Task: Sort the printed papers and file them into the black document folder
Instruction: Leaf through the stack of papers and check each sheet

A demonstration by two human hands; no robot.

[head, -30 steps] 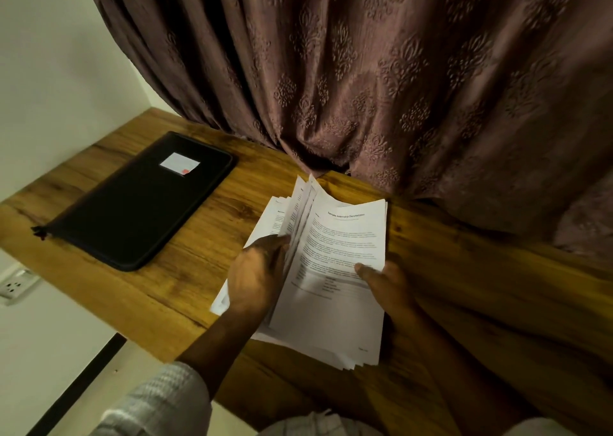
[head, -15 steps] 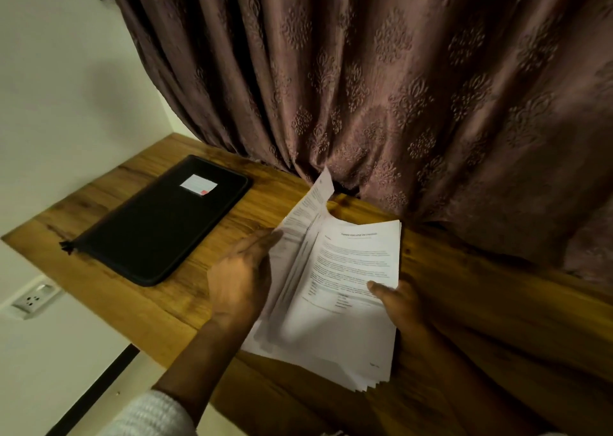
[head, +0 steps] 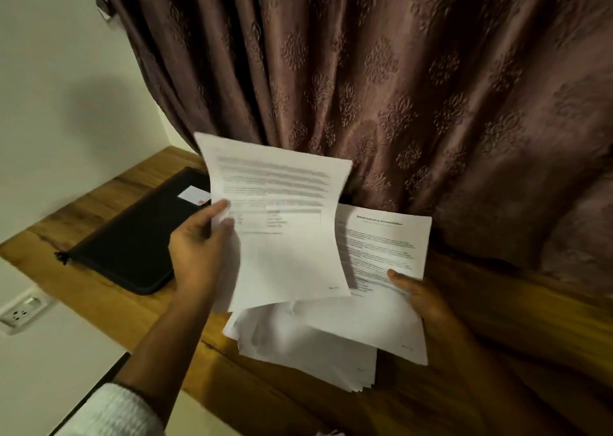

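My left hand (head: pixel 202 246) pinches the left edge of a single printed sheet (head: pixel 282 230) and holds it lifted and upright above the table. My right hand (head: pixel 421 294) grips the right edge of a printed page (head: pixel 381 253) on top of the paper stack (head: pixel 315 342), which lies on the wooden table (head: pixel 99 303). The black document folder (head: pixel 132 243) lies zipped shut on the table to the left, with a white label near its far end. The lifted sheet hides part of the folder and part of the stack.
A brown patterned curtain (head: pixel 398 87) hangs right behind the table. A white wall (head: pixel 49 87) stands at the left, with a power socket (head: pixel 20 313) below the table edge. My white sleeve (head: pixel 109 412) shows at the bottom left.
My left hand has pulled one sheet out of the stack and raised it upright. My right hand has stayed on the stack's right edge. The view has tilted upward.
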